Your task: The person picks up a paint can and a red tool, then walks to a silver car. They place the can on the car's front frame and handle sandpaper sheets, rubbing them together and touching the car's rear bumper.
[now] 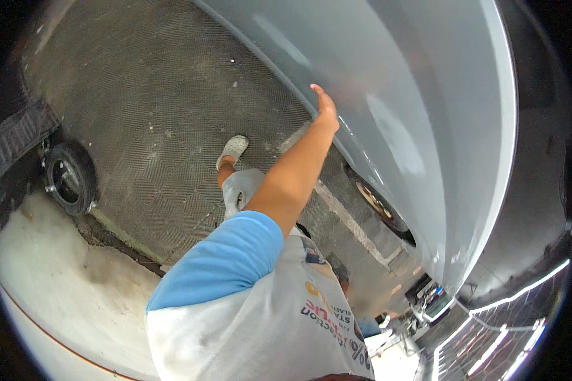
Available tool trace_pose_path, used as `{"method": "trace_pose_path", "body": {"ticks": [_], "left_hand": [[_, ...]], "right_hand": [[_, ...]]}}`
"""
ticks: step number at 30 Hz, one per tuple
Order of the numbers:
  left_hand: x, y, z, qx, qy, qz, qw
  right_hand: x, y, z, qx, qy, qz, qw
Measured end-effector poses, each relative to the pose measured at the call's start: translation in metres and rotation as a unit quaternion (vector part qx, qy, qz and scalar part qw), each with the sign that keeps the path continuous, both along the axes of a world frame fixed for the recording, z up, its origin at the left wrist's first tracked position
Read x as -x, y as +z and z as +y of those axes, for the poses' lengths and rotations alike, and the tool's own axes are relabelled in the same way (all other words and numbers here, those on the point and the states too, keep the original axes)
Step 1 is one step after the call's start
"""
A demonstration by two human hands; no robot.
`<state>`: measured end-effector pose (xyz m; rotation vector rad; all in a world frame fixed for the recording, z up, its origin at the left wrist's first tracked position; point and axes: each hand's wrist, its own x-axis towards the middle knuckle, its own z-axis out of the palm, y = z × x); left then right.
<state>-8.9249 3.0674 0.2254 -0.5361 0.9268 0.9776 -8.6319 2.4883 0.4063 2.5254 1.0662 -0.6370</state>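
Observation:
My left hand (325, 106) reaches out at the end of a bare forearm, below a light-blue sleeve. Its fingers are stretched out and the palm side faces the silver-grey car body (400, 120). It looks to be on or very close to the glossy side panel; the exact contact is hidden. Nothing shows in that hand. A car wheel (381, 206) sits under the body, to the right of my forearm. My right hand cannot be made out; a bit of blue cloth (367, 327) shows past the right edge of my white printed shirt (267, 324).
A loose black tyre (72, 179) stands at the left by a pale stained wall (63, 273). Fine-textured dark flooring (152, 108) lies beside the car, with a clog (236, 147) on my foot. Bright tube lights (521, 289) and blurred clutter show at lower right.

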Motion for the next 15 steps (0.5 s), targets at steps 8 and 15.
{"method": "trace_pose_path", "body": {"ticks": [8, 15], "left_hand": [[-0.037, -0.04, -0.076, -0.195, -0.253, -0.051, 0.946], [-0.041, -0.056, -0.091, -0.142, -0.192, 0.232, 0.943]], "right_hand": [[0.043, 0.011, 0.051, 0.016, -0.028, -0.009, 0.999], [0.054, 0.008, 0.05, -0.001, -0.021, -0.015, 1.0]]}}
